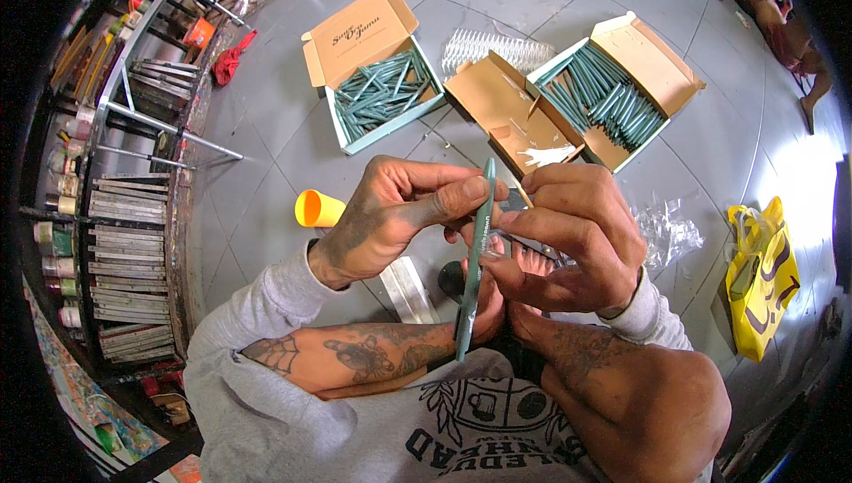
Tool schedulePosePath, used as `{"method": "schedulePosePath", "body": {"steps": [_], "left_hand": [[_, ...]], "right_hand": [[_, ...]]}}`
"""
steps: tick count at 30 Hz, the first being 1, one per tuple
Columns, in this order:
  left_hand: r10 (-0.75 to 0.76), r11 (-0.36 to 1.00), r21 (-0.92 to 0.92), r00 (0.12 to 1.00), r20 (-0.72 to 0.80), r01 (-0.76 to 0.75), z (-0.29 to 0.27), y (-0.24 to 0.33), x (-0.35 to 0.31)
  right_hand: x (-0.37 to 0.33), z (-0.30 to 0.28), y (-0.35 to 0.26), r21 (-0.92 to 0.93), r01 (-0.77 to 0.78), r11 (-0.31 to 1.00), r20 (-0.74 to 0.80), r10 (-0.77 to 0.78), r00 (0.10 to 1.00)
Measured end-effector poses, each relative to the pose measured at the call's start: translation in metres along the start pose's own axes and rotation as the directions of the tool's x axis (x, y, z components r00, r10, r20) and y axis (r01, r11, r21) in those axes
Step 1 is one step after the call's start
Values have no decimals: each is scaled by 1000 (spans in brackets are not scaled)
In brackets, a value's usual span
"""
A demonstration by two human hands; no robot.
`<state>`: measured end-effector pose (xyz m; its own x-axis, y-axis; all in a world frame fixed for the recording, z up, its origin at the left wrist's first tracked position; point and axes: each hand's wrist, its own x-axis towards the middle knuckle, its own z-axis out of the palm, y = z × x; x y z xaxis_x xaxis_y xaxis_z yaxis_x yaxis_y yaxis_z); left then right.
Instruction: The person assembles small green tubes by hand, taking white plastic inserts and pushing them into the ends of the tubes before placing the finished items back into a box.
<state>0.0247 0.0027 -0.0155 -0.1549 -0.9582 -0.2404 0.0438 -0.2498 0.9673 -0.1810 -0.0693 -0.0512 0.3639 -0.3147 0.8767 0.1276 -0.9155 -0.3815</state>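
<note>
In front of my chest, a slim dark-green pen (477,279) stands nearly upright with small pale print on its side. My left hand (395,212) pinches its upper part between thumb and fingers. My right hand (572,239) is curled close on the other side, its thumb tip at the pen's middle. A thin tan stick (524,196) shows between the right fingers; its lower end is hidden. Beyond my hands, one open carton (377,138) holds many loose green pens (382,92). Another carton (679,83) at the right holds more green pens (608,97), partly in rows.
A shallow cardboard tray (475,83) with white sticks (546,156) leans against the right carton. Around me lie a yellow cup (318,209), clear plastic wrap (666,234), a clear ridged tray (497,50) and a yellow bag (761,279). A loaded shelf (133,252) lines the left.
</note>
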Motion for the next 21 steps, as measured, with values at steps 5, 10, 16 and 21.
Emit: {"method": "schedulePosePath", "body": {"steps": [5,10,16,21], "left_hand": [[2,1000,-9,1000,3,-2,2,2,-1],[19,1000,-6,1000,-3,-19,2,0,0],[8,1000,10,1000,5,-8,3,3,0],[24,1000,19,1000,-2,-24,1,-1,0]], "right_hand": [[3,-1,-3,16,-47,999,-2,47,999],[0,-2,-1,100,-74,992,-5,75,997],[1,-5,0,144,-110,983,42,105,994],[2,-7,1,146,-117,982,86,105,991]]}}
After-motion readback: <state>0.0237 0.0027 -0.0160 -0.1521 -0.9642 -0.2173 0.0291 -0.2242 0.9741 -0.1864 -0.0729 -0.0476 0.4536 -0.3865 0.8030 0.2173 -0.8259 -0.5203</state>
